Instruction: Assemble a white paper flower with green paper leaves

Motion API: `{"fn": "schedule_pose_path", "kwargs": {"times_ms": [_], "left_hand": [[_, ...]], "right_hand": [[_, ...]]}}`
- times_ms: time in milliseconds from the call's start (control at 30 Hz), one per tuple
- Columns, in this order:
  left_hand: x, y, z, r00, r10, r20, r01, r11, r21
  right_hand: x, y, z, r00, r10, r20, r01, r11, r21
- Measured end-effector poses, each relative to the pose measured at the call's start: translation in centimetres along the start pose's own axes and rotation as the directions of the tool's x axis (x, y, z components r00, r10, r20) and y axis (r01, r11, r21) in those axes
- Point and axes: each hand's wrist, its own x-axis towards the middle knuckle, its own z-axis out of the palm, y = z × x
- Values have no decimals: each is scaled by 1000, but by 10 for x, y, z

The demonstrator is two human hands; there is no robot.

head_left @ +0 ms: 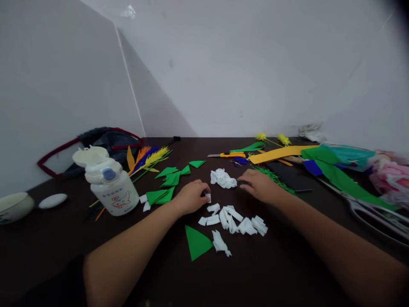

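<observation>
My left hand (pixel 193 197) is closed, thumb and fingers pinching a small white paper piece (pixel 208 198) against or just over the dark table. My right hand (pixel 259 185) is open beside a crumpled white paper pile (pixel 223 178); its thumb and fingers are apart, with nothing visible between them. Nearer to me lie several folded white paper strips (pixel 234 215) and a twisted white piece (pixel 220 244). A green paper triangle (pixel 196 244) touches or nearly touches that twisted piece. Several more green paper pieces (pixel 161 195) are scattered left of my left hand.
A white bottle (pixel 111 187) with its lid up stands left, near a bowl (pixel 14 207). At the back lies a yellow utility knife (pixel 231 154). Yellow paper (pixel 277 154), a green strip (pixel 351 179) and large scissors (pixel 367 213) are on the right. A wall closes the back.
</observation>
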Motion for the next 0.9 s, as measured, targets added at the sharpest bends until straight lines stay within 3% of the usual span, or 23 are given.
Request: {"fn": "schedule_pose_path", "kwargs": {"times_ms": [167,333,567,700,800,900], "left_hand": [[1,0,0,1000,-16,7,16,1000,-26],[3,0,1,999,-42,21,43,998,-53],[3,1,0,998,-65,19,66,993,-99],[3,2,-1,999,-53,-5,52,990,-130],[3,5,-2,998,-54,-43,47,986,-160],[2,12,-3,994,-82,-72,59,960,-273]], "right_hand": [[23,-28,22,999,1,-40,-4,998,-67],[30,-28,28,997,20,-70,-25,997,-78],[24,-26,20,988,82,-128,-83,997,-3],[14,-37,10,981,82,-177,-42,974,222],[7,-53,2,991,20,-131,39,900,434],[3,-69,-3,993,61,-103,8,822,569]]}}
